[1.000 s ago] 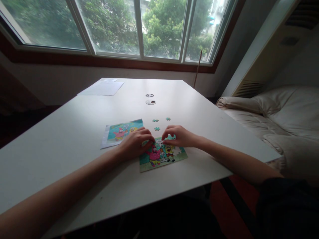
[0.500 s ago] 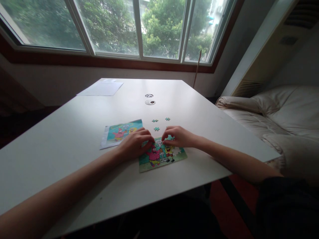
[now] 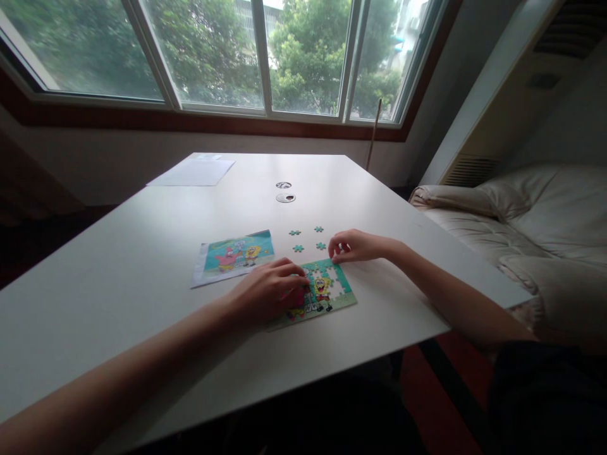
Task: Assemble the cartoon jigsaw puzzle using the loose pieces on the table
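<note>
On the white bench (image 3: 142,265) a printed reference picture (image 3: 234,256) is lying flat at the left, its long side running left to right. Just right of it and nearer the person, the left hand (image 3: 268,294) is pressing flat on the left part of the jigsaw puzzle (image 3: 327,292), fingers spread wide and holding nothing. The puzzle is lying with its long axis across the bench, with gaps showing along its right edge. Beyond its far edge, four loose pieces (image 3: 297,248) are sitting well apart from one another. The right hand (image 3: 355,245) is hovering just right of the nearest loose piece (image 3: 321,246), its grip curled narrow; whether it is holding a piece I cannot tell.
</note>
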### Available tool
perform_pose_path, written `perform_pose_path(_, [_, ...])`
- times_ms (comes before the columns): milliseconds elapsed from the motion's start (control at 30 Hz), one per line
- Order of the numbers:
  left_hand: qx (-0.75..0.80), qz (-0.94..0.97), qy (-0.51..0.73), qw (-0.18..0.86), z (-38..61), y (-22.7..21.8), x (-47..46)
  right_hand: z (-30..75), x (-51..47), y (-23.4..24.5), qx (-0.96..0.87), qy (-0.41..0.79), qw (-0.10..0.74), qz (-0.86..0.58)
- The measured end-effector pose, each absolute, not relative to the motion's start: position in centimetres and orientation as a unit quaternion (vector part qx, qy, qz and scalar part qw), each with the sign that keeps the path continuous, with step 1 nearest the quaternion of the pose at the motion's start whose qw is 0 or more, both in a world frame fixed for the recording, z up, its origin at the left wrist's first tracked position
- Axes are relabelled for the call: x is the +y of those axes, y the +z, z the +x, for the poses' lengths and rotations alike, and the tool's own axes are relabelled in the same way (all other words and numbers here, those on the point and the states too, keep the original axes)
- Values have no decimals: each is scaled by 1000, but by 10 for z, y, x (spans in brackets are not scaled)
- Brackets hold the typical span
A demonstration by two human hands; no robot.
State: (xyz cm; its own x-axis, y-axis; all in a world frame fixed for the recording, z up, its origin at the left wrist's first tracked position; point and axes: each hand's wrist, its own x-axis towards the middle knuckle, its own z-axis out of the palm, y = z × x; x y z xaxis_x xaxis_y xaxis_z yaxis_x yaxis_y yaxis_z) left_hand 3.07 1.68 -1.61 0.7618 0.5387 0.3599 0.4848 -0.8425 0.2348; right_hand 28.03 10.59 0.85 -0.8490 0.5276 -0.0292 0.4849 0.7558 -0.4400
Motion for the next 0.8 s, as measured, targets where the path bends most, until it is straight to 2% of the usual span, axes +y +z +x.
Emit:
perform_pose_path(200, [267,940,202,55,30,-14,19,275,102,6,-936,227,50,-265])
perform_pose_path(467, [280,936,210,30,28,-20,22,303,130,9,-909,155,149,-357])
perform_pose_path(567, [282,936,209,29,27,-21,23,315,140,5,-903,147,126,-384])
perform_pose_path(800, [281,938,201,36,27,-22,23,309,135,2,-902,210,59,-373])
